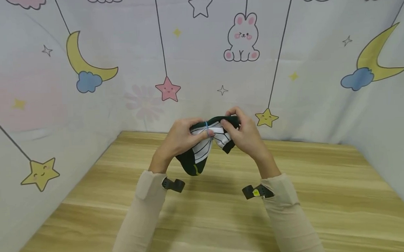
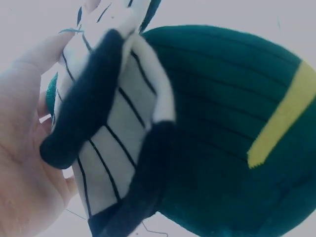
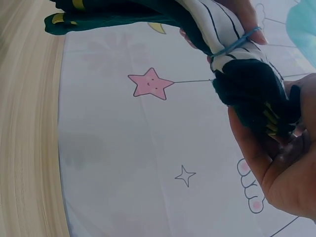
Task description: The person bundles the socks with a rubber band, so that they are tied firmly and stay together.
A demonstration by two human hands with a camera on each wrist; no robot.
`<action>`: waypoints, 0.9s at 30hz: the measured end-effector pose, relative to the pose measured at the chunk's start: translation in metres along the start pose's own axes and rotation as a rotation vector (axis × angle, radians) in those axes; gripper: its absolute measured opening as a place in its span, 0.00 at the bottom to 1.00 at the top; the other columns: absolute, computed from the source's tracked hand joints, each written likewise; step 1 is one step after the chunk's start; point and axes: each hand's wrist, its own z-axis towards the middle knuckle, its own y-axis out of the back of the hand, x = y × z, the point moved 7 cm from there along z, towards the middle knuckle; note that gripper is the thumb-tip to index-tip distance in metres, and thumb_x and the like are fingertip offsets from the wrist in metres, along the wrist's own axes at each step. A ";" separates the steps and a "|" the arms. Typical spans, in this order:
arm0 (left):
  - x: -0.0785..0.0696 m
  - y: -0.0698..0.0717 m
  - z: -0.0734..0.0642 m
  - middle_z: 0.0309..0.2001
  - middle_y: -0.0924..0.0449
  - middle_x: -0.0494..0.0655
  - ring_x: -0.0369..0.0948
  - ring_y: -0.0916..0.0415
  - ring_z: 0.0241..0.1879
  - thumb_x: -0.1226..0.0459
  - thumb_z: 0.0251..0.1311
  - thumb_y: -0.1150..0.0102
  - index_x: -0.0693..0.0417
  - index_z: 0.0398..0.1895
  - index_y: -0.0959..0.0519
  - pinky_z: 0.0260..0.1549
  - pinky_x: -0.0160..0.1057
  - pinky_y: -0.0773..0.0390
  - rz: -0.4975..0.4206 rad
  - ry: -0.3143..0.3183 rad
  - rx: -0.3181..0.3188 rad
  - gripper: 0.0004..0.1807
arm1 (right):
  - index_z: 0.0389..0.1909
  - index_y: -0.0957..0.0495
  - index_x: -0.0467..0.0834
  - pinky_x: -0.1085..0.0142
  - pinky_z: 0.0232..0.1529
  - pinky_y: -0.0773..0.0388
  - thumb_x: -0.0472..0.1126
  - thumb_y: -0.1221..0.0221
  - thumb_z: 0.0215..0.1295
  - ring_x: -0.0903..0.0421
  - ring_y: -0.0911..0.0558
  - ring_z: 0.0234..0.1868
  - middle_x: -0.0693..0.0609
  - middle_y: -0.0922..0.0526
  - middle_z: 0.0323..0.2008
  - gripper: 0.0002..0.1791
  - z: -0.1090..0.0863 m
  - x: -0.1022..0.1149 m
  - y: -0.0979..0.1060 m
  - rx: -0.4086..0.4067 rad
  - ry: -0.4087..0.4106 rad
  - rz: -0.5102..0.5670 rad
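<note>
The bundled socks (image 1: pixel 206 144), dark green and striped white, hung above the wooden table (image 1: pixel 225 214), already cinched by a blue rubber band (image 1: pixel 207 128). Left hand (image 1: pixel 182 138) and right hand (image 1: pixel 244 133) both pinched the bundle; the banding looked nearly finished.

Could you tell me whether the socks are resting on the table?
No, both hands, left and right, hold the socks up in the air above the table.
</note>
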 end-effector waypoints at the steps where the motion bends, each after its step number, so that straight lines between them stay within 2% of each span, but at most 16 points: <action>1: 0.000 0.000 0.000 0.36 0.17 0.45 0.39 0.21 0.29 0.52 0.64 0.34 0.56 0.46 0.17 0.30 0.38 0.20 0.004 0.004 -0.008 0.18 | 0.50 0.30 0.40 0.64 0.26 0.20 0.42 0.44 0.75 0.49 0.21 0.33 0.39 0.22 0.42 0.11 0.000 0.000 0.001 -0.015 -0.006 -0.003; 11: 0.000 0.002 0.000 0.36 0.17 0.45 0.40 0.21 0.30 0.51 0.63 0.33 0.55 0.45 0.17 0.31 0.38 0.20 0.001 0.029 -0.033 0.18 | 0.47 0.29 0.39 0.64 0.28 0.21 0.41 0.43 0.74 0.48 0.23 0.35 0.40 0.22 0.42 0.10 0.001 -0.001 0.003 -0.066 -0.039 0.005; 20: 0.002 -0.001 -0.001 0.36 0.17 0.46 0.41 0.22 0.31 0.53 0.64 0.37 0.54 0.47 0.18 0.30 0.40 0.22 -0.002 0.063 -0.004 0.16 | 0.47 0.29 0.40 0.64 0.28 0.20 0.41 0.42 0.73 0.49 0.22 0.34 0.40 0.21 0.40 0.10 0.001 -0.005 0.003 -0.070 -0.059 0.010; 27: 0.006 0.003 -0.004 0.38 0.19 0.47 0.42 0.22 0.35 0.54 0.65 0.39 0.53 0.49 0.23 0.34 0.42 0.21 -0.062 0.089 0.006 0.16 | 0.49 0.28 0.38 0.65 0.29 0.20 0.42 0.42 0.73 0.48 0.23 0.35 0.40 0.22 0.39 0.13 0.001 -0.009 0.019 -0.123 -0.072 0.005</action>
